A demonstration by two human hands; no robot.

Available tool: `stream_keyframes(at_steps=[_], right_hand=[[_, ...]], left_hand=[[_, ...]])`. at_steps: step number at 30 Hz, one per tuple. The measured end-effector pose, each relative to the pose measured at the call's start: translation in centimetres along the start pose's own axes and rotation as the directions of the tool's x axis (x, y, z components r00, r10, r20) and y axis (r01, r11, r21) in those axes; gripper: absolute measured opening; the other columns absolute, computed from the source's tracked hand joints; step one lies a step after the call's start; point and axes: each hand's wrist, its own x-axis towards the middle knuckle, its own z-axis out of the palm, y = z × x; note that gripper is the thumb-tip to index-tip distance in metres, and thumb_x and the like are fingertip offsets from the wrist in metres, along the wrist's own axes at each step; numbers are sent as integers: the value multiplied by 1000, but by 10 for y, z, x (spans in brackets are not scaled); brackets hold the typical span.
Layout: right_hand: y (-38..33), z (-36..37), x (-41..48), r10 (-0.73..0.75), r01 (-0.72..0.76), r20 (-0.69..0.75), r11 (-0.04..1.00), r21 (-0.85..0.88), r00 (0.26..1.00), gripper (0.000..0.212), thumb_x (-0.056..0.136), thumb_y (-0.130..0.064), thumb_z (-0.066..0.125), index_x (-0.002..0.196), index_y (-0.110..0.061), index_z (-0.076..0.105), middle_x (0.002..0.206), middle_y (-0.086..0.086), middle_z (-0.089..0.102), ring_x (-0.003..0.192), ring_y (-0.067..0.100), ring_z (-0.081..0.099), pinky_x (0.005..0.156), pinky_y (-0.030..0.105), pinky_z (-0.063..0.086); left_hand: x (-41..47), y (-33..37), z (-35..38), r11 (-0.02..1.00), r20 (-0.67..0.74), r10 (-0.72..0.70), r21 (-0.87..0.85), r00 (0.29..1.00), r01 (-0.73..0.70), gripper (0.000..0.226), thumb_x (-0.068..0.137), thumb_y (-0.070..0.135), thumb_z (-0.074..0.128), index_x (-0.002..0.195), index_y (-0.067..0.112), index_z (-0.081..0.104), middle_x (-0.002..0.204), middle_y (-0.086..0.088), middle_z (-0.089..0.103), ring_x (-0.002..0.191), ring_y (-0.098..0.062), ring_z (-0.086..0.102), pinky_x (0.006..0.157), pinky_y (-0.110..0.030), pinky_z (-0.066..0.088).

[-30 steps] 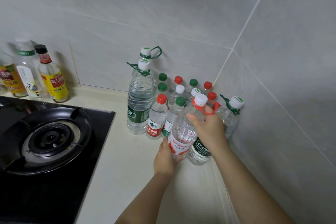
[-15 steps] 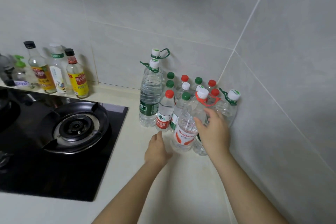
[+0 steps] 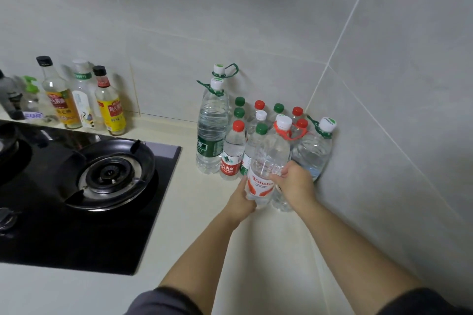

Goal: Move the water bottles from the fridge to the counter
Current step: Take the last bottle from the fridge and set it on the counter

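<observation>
Gripping red-label bottle (image 3: pixel 268 161), left hand (image 3: pixel 242 202) low, right hand (image 3: pixel 297 184) higher

I saw the water bottles (image 3: pixel 261 129) crowded in the far right corner of the table (image 3: pixel 204 225), against both walls. The Wahaha bottle (image 3: pixel 266 169) was at the cluster's front, between my left hand (image 3: pixel 240 202) and right hand (image 3: pixel 297 184). The gas hob (image 3: pixel 76 186) lay to the left, with condiment bottles (image 3: pixel 110 107) behind it.

bare counter (image 3: pixel 204 212) between hob (image 3: pixel 76 186) and corner; bottle cluster (image 3: pixel 256 120) against walls
</observation>
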Motion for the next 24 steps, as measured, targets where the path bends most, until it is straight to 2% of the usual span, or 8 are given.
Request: stream_keyframes(at_steps=[2,4,8,14,16,19,22,24], right_hand=[[-1,0,3,-6,7,4,999,-43,1000,32,86,-33,76,98,-6,64,98,14,70,92,32,65,68,28,38],[-2,1,6,-15,15,0,997,-76,1000,33,87,-32,75,102,-3,66,101,16,71,94,33,66,68,27,37],[-2,2,11,-21,21,4,992,-124,1000,34,87,-31,74,105,-3,66,103,18,71,95,34,67,69,28,38],[1,0,9,-67,67,10,976,-209,998,38,88,-37,73,104,-4,62,103,18,71,95,34,67,68,29,41],[2,-2,6,-74,78,25,961,-265,997,42,89,-42,70,108,-6,61,104,15,71,96,34,66,69,31,45],[1,-5,-2,-49,70,67,927,-367,997,47,91,-49,63,123,-15,55,114,10,69,106,31,64,77,33,49],[-6,-3,-18,-6,86,186,900,-427,983,52,92,-58,54,126,-19,52,124,6,64,115,29,61,85,36,48],[-17,3,-34,-16,139,276,891,-433,961,57,91,-62,51,127,-19,50,127,6,62,117,29,59,87,36,46]], left_hand=[[10,-3,5,994,-7,-11,-109,1000,10,79,73,-5,66,138,31,38,126,4,59,111,-10,57,90,-30,52],[15,-5,6,986,-25,-43,-164,999,39,81,77,-13,62,143,27,40,126,1,63,112,-15,60,90,-32,53],[17,-3,5,986,-26,-64,-157,998,59,84,77,-18,60,145,27,41,125,2,65,113,-16,61,93,-38,54],[10,-1,0,991,-19,-89,-104,996,87,84,82,-19,52,147,29,33,124,7,57,107,-11,56,94,-36,51],[2,3,-3,996,-23,-82,-29,996,81,80,87,-17,50,149,28,28,135,0,48,115,-18,51,100,-39,47],[-9,6,-18,971,-96,-71,222,993,90,72,93,1,52,153,23,20,152,-10,35,132,-25,44,104,-38,42],[-31,5,-51,845,-156,-20,525,988,100,78,93,16,57,155,21,11,157,-6,30,139,-26,37,101,-30,39],[-56,3,-79,754,-201,40,649,979,103,80,93,22,60,156,18,12,160,-4,23,143,-23,30,109,-29,30]])
